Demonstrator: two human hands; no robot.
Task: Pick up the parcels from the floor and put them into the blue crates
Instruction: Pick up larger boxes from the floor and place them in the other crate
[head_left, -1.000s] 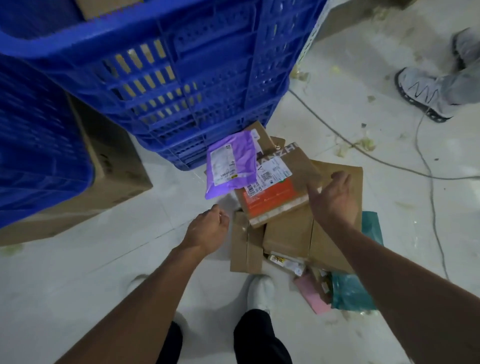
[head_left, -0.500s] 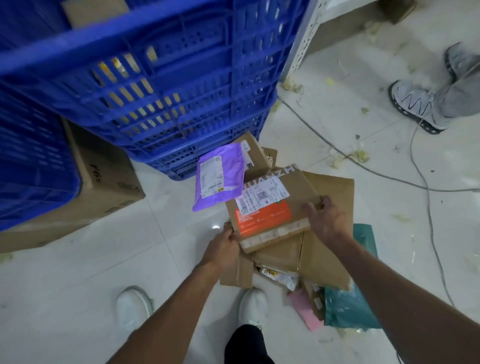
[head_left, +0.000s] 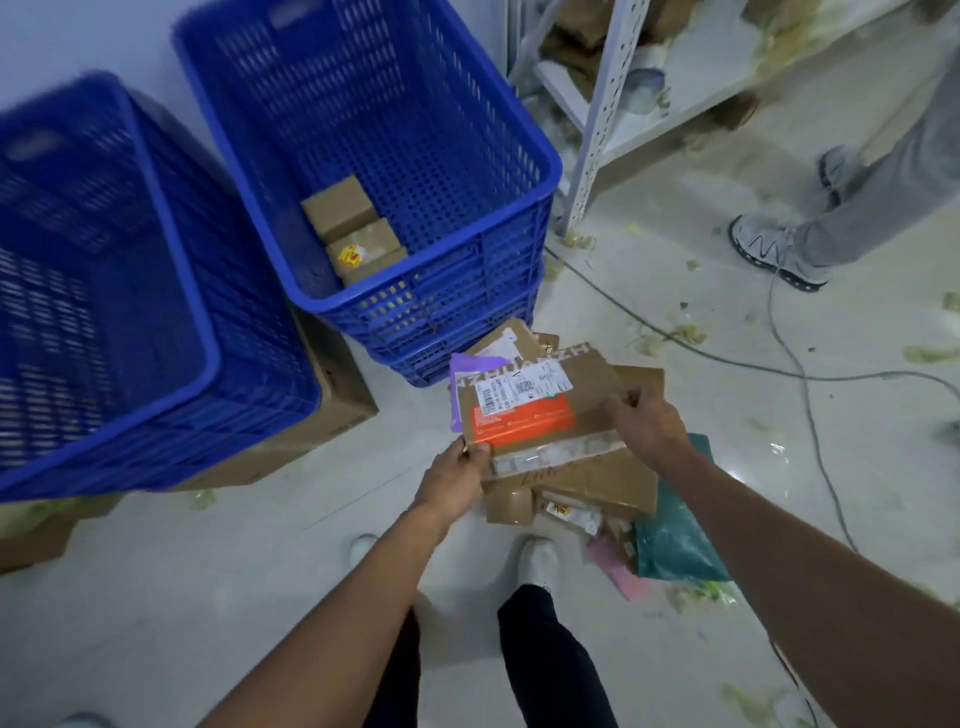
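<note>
Both hands now grip one cardboard parcel (head_left: 530, 410) bearing an orange label: my left hand (head_left: 454, 480) pinches its near-left corner, and my right hand (head_left: 644, 434) curls over its right edge. One second ago the right hand hovered open and the left held nothing. The parcel is raised over the floor pile (head_left: 597, 488), beside the crates, and now covers most of the purple mailer (head_left: 457, 374). Count: two blue crates. The right crate (head_left: 540, 171) contains two small boxes (head_left: 340, 208), possibly three; blur obscures them. The left crate (head_left: 171, 249) interior is unreadable.
</note>
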